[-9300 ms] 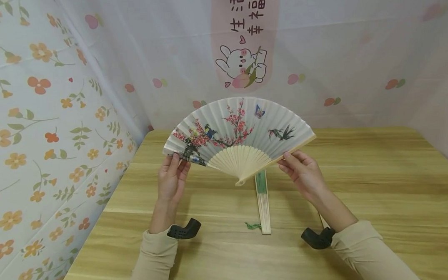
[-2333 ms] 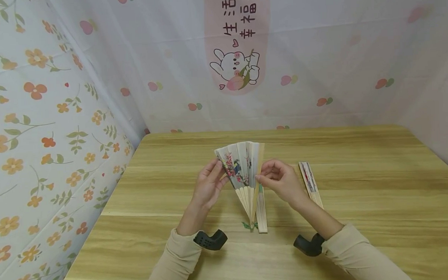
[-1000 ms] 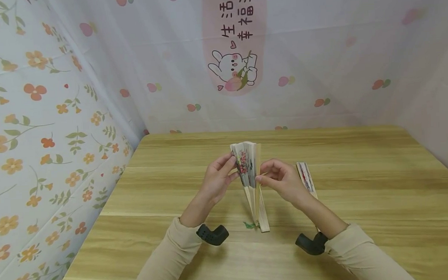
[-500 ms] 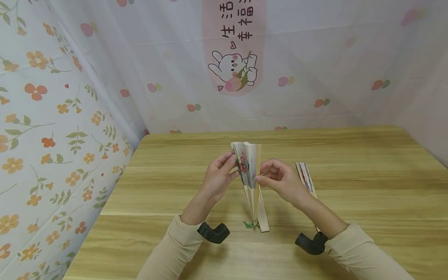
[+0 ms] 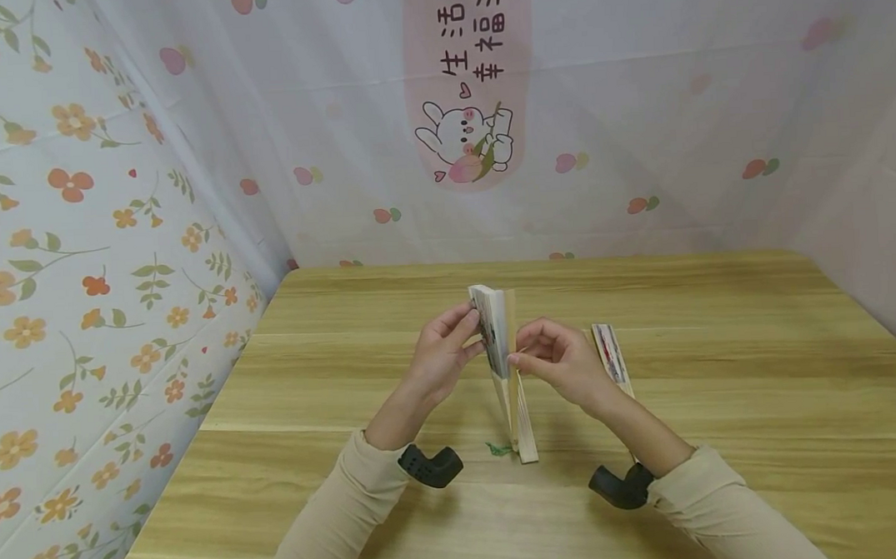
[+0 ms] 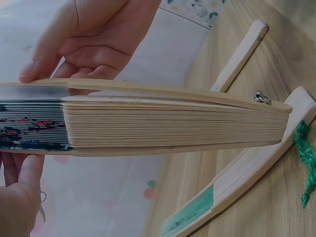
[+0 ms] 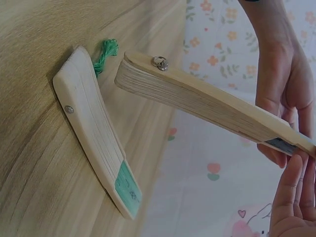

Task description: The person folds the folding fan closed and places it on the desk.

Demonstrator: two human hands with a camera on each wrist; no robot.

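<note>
Both hands hold a folding fan [image 5: 495, 336] upright over the table, its pleats gathered into a narrow stack. The left hand [image 5: 444, 350] grips its left edge near the top between thumb and fingers. On the opposite side, the right hand [image 5: 564, 362] pinches the outer wooden guard. The left wrist view shows the stacked pale ribs [image 6: 173, 123], with a slim gap under the right-hand guard and a metal rivet ring [image 6: 261, 97] at the pivot. Behind the pivot lies a closed green folding fan [image 7: 101, 143] with a green tassel [image 7: 105, 54].
Another folded fan [image 5: 610, 352], with a white printed leaf, lies on the wooden table [image 5: 724, 401] beside the right forearm, which partly covers it. A floral curtain [image 5: 79, 245] hangs at the left, and a printed white curtain [image 5: 621, 122] stands behind the table.
Earlier the fan was spread wide and held higher. It has come down and folded to a narrow stack, the left hand moving right toward the right hand; its visible leaf narrowed further just now.
</note>
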